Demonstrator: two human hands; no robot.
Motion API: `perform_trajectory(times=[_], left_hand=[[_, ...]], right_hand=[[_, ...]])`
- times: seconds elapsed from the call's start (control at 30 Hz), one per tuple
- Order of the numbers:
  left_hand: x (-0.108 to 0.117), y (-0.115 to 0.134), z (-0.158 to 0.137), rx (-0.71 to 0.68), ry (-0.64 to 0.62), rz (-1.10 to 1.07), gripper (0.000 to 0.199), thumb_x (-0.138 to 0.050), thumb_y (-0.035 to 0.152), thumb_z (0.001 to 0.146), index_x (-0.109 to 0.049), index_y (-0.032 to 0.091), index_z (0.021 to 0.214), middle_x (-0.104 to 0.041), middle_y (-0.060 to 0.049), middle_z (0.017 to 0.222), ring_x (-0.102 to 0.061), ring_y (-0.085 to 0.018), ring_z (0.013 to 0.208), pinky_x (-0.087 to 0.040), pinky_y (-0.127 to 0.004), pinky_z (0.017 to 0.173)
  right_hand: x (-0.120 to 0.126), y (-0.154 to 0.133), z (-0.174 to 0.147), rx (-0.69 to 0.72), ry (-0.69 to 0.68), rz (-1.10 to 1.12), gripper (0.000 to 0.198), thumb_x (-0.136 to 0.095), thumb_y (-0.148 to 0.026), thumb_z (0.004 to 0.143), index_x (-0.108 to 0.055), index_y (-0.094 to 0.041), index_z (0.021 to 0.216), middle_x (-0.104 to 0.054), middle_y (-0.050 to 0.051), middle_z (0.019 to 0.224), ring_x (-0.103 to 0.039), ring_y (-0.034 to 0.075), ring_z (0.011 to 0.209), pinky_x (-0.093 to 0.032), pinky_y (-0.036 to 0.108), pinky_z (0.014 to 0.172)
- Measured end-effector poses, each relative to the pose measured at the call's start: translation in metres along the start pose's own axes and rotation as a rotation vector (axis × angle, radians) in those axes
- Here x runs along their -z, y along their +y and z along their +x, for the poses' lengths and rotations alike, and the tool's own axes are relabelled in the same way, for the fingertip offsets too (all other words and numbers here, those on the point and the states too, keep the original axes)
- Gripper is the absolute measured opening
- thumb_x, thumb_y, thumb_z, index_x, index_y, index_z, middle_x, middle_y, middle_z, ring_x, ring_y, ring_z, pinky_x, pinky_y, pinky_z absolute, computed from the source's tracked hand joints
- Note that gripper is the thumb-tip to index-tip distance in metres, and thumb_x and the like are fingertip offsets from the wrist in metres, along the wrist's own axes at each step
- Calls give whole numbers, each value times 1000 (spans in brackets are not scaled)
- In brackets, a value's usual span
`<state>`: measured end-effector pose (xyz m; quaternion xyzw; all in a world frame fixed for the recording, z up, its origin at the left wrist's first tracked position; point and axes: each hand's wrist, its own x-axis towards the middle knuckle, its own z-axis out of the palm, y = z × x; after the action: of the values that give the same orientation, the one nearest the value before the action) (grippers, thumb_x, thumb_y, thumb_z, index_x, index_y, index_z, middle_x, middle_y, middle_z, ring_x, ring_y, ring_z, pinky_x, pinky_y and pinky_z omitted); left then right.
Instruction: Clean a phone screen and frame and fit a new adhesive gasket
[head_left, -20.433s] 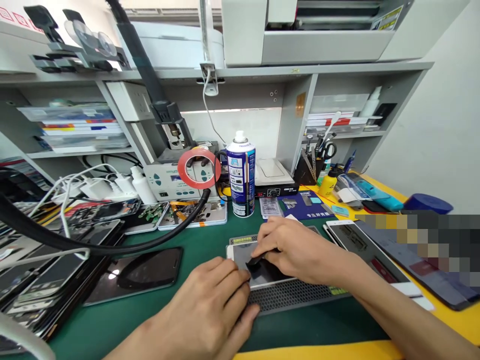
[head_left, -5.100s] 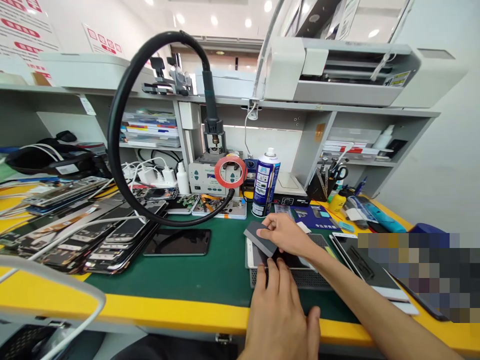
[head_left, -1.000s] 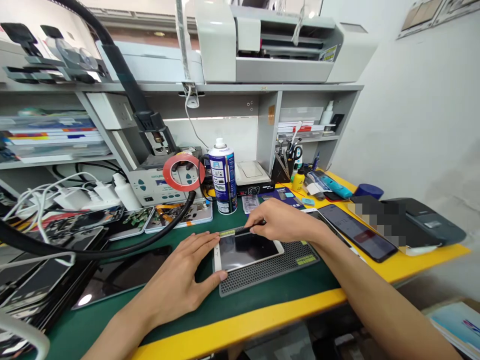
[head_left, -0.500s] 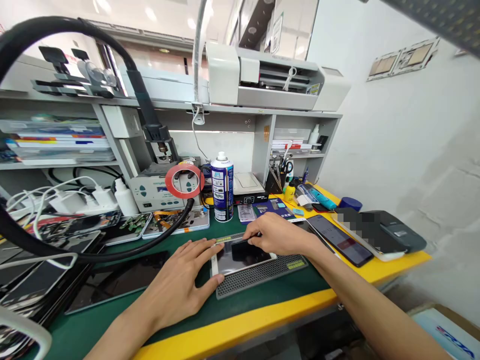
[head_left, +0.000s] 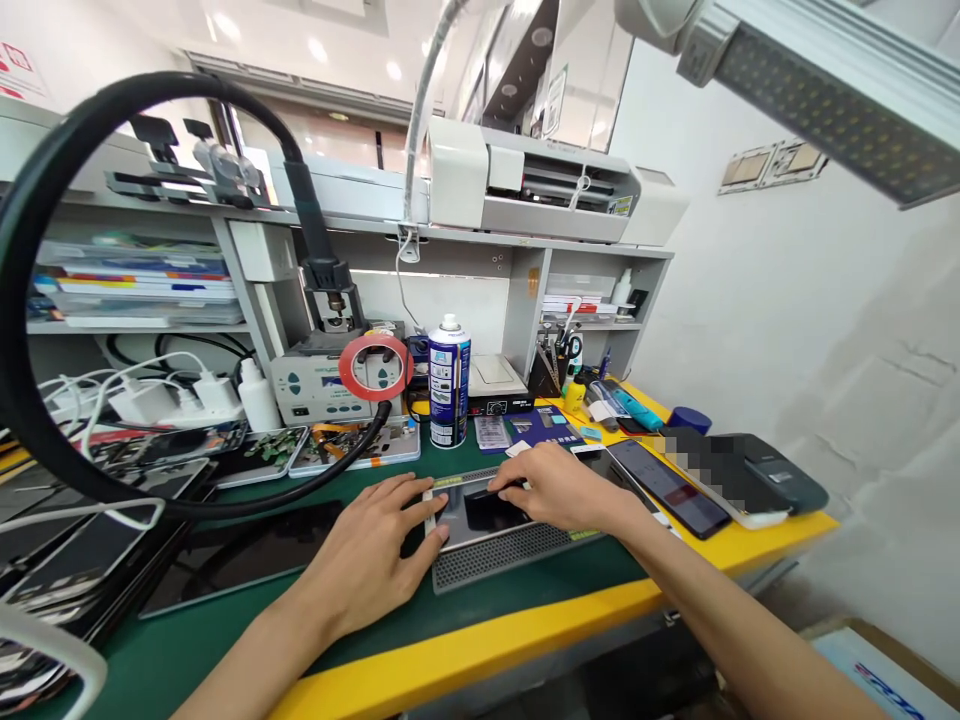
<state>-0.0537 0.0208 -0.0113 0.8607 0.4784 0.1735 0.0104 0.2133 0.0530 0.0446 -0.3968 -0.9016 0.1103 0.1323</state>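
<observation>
A white-framed phone [head_left: 459, 515] with a dark, glossy front lies on a grey perforated mat [head_left: 487, 560]. My left hand [head_left: 386, 535] rests at the phone's left end, fingers spread, with thumb and index fingertip touching its edge and face. Over the right part of the screen is my right hand [head_left: 559, 487], its thumb and fingers pinched together low against the glass. Whatever the pinch may hold is hidden by the fingers. That hand also covers much of the phone's right end.
Behind the phone stand a blue spray can [head_left: 448, 385] and a roll of red tape [head_left: 375, 367]. A black hose [head_left: 15, 300] loops over the left side, above stacked phone screens [head_left: 52, 560]. Another phone [head_left: 667, 485] lies right. A lamp [head_left: 847, 110] hangs overhead.
The camera view has shifted, bringing more of the lamp into sight. My left thumb lies higher on the phone's end. My right fingers are still pinched over the screen; the dark tip beside them no longer shows.
</observation>
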Motion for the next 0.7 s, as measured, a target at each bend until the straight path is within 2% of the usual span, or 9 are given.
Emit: perform_trajectory(times=[0.1,0.27,0.47,0.7], left_hand=[[-4,-1,1,-43,40,21,47,-44,55,99,-64,34,136,-49,0,155,-38,-39,146,-38,-61,115],[-8,0,2,-88,80,35,47,-46,52,99,-66,30,135,-63,-1,142,-49,-36,139,-38,-57,117],[-9,1,2,-75,68,35,51,-43,55,99,-65,29,136,-61,-1,143,-52,-39,136,-41,-61,113],[-11,1,1,-77,81,34,51,-43,54,99,-65,28,136,-61,-2,143,-54,-38,135,-43,-59,112]], right_hand=[[0,-3,-3,4,-8,8,28,-58,-16,92,-80,-22,109,-80,6,106,-74,24,94,-51,29,78],[-1,-6,-13,-2,-2,7,27,-59,-19,93,-80,-22,110,-80,7,106,-73,24,96,-51,29,81],[-4,-7,-32,-2,8,4,28,-58,-15,93,-79,-22,111,-80,6,105,-72,23,95,-51,30,84],[-7,-6,-59,-14,20,31,30,-55,-15,95,-78,-23,113,-78,6,111,-71,22,100,-51,29,89]])
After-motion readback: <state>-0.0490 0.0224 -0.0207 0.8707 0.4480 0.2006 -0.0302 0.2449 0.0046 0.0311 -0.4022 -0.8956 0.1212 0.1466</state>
